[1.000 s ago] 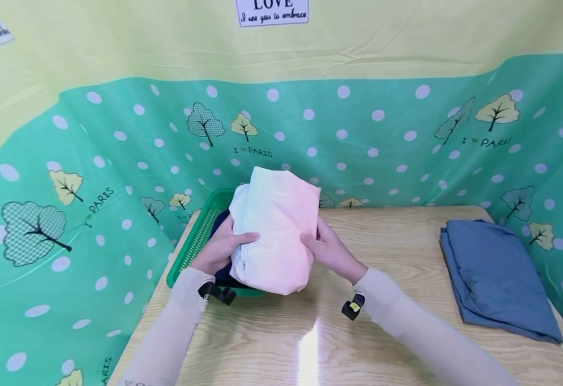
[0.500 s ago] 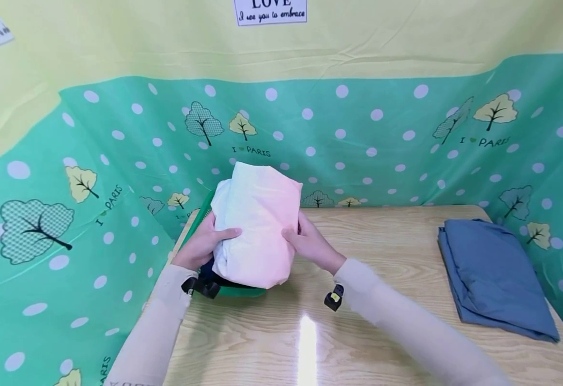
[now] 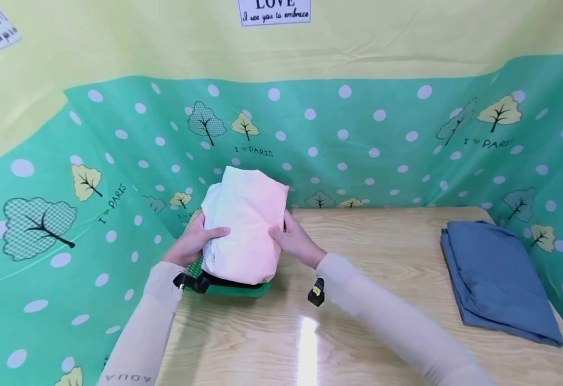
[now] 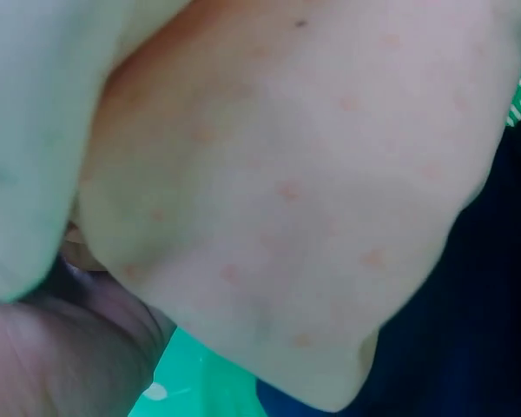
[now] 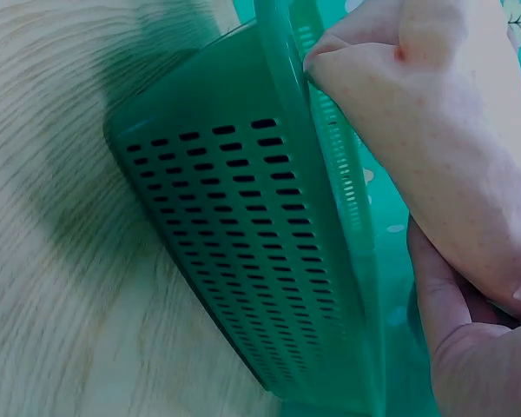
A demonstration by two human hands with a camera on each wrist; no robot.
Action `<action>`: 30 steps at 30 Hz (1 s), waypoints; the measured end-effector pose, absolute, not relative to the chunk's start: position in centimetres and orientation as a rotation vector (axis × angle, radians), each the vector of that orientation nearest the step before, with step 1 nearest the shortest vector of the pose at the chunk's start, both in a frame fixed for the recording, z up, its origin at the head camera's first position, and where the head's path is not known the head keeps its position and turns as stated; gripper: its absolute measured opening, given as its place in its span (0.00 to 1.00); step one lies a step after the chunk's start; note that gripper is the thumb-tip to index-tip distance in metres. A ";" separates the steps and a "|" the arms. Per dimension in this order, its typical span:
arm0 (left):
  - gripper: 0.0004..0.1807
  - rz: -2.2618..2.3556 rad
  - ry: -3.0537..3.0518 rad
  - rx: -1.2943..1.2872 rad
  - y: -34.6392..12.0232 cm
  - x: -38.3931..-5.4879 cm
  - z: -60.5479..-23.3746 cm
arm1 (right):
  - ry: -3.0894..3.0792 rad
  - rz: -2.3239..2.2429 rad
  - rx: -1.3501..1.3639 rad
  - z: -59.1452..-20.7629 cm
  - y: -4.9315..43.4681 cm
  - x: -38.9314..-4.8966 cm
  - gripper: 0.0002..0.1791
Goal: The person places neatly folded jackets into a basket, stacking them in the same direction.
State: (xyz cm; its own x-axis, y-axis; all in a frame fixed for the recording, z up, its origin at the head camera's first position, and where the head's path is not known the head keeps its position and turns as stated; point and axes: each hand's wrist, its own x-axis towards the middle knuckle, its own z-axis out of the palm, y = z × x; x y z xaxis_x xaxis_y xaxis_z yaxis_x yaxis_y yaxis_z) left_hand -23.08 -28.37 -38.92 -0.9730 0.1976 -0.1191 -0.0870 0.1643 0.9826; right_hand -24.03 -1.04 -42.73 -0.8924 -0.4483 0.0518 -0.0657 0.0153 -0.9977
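A folded cloth [image 3: 245,225], pale with white, blue and pink tints, is held by both hands over the green basket [image 3: 238,290]. My left hand [image 3: 192,239] grips its left side, thumb on top. On the right side my right hand [image 3: 297,237] grips it the same way. The left wrist view shows the cloth's spotted underside [image 4: 286,191] close over dark navy fabric [image 4: 443,339] in the basket. In the right wrist view the basket's slotted wall [image 5: 234,217] stands beside the cloth. Most of the basket is hidden under the cloth in the head view.
A folded blue-grey cloth [image 3: 496,279] lies at the right edge of the wooden table [image 3: 378,241]. A green and yellow printed curtain [image 3: 358,134] hangs behind the table and along both sides.
Both hands have carried the pale cloth to the left, so it now covers more of the basket and the navy fabric. The blue-grey cloth has stayed where it was.
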 end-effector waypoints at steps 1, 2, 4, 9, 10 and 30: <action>0.36 1.903 2.207 0.110 -28.5 -23.1 -39.1 | 2.008 -1.955 -0.528 -43.0 -1.2 -24.1 0.32; 0.36 1.910 2.191 0.111 -28.6 -23.2 -39.3 | 2.005 -1.953 -0.519 -43.1 -1.3 -24.1 0.32; 0.36 1.915 2.167 0.112 -29.0 -23.4 -39.7 | 2.013 -1.942 -0.517 -43.4 -1.6 -24.2 0.32; 0.41 1.883 2.154 0.092 -30.1 -23.9 -40.2 | 2.036 -1.908 -0.480 -43.3 -2.5 -24.6 0.32; 0.42 1.870 2.162 0.086 -30.2 -24.0 -40.2 | 2.038 -1.900 -0.463 -43.2 -2.7 -24.6 0.32; 0.35 1.784 2.155 0.015 -31.8 -26.1 -42.4 | 2.143 -1.805 -0.353 -43.8 -4.6 -26.5 0.35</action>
